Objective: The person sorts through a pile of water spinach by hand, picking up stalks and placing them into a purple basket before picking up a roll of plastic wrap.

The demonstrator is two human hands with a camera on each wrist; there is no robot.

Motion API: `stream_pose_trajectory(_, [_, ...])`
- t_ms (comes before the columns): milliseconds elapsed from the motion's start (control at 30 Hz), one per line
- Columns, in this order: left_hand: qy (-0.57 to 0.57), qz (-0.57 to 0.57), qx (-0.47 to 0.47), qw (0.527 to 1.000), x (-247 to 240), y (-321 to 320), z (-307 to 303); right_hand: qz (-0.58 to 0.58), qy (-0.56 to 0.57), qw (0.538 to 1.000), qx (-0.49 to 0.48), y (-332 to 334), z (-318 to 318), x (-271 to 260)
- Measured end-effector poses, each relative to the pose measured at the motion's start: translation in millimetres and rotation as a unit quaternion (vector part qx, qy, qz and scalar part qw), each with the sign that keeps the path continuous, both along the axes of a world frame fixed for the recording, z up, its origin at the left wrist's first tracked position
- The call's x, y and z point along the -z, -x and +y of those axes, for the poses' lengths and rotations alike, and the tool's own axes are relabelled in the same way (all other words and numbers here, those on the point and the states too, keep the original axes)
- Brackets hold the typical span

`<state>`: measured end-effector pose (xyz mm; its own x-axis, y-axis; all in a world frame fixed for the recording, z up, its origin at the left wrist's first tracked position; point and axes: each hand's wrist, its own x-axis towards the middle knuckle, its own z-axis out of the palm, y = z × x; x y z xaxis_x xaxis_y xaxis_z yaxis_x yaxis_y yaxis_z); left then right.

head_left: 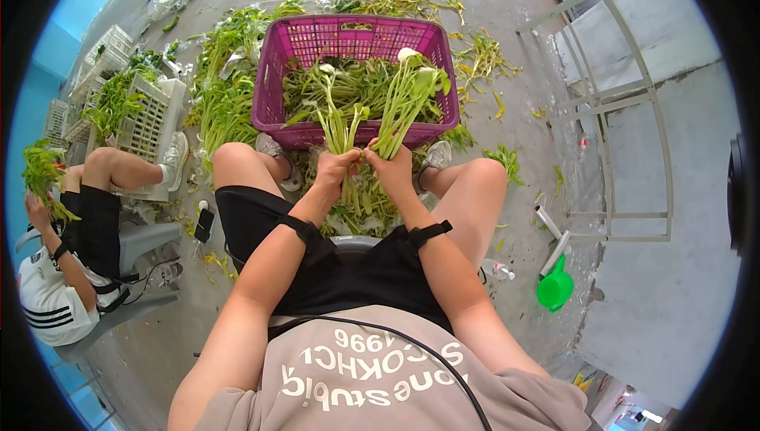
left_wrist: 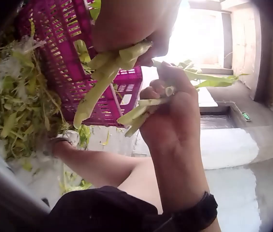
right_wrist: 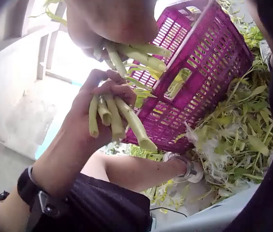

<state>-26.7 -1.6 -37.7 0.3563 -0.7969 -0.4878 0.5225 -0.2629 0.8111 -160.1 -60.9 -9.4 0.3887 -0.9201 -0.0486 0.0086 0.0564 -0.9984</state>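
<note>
In the head view my left hand (head_left: 338, 168) grips a small bunch of leafy green stalks (head_left: 336, 126). Close beside it, my right hand (head_left: 393, 170) holds a fuller bunch of stalks (head_left: 404, 106). The fingertips of both hands come together between the bunches. The tops of both bunches reach over the near rim of a purple crate (head_left: 427, 129), which contains more leafy greens (head_left: 317, 87). Cut-looking pale stalk ends (right_wrist: 119, 121) stick out from the left hand in the right wrist view. Shorter stalk ends (left_wrist: 139, 116) emerge from the right hand in the left wrist view.
Loose leaves (head_left: 356, 201) cover the floor between the feet, with piles of greens (head_left: 226, 106) left of the crate. Another person (head_left: 63, 273) sits at the left beside white crates (head_left: 150, 126). A metal frame (head_left: 653, 154) and green scoop-like object (head_left: 555, 284) are at the right.
</note>
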Motion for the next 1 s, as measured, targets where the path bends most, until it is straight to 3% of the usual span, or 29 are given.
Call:
stream_pose_trajectory(33, [-0.007, 0.003, -0.002, 1.0, 0, 0, 0, 0.019, 0.062, 0.998, 0.013, -1, 0, 4])
stream_pose_trajectory(133, [-0.027, -0.031, 0.003, 0.999, -6, 1, 1, 0.045, 0.093, 0.995, 0.006, 0, 3, 6])
stream_pose_trajectory(467, [-0.009, -0.127, 0.008, 0.992, -16, 5, 6, 0.079, 0.085, 0.993, 0.006, 2, 5, 24])
stream_pose_trajectory(667, [-0.055, -0.187, 0.003, 0.981, -17, 8, 7, 0.083, 0.055, 0.995, 0.016, 2, 7, 30])
stream_pose_trajectory(767, [-0.026, -0.15, -0.015, 0.988, -10, 6, 5, 0.091, 0.063, 0.994, 0.018, 2, 4, 29])
stream_pose_trajectory(933, [-0.021, 0.021, 0.043, 0.999, -23, -8, 4, -0.012, -0.105, 0.994, 0.008, 14, -12, -3])
stream_pose_trajectory(1000, [-0.01, 0.016, 0.065, 0.998, -25, -10, 4, -0.04, -0.159, 0.986, 0.005, 16, -14, -7])
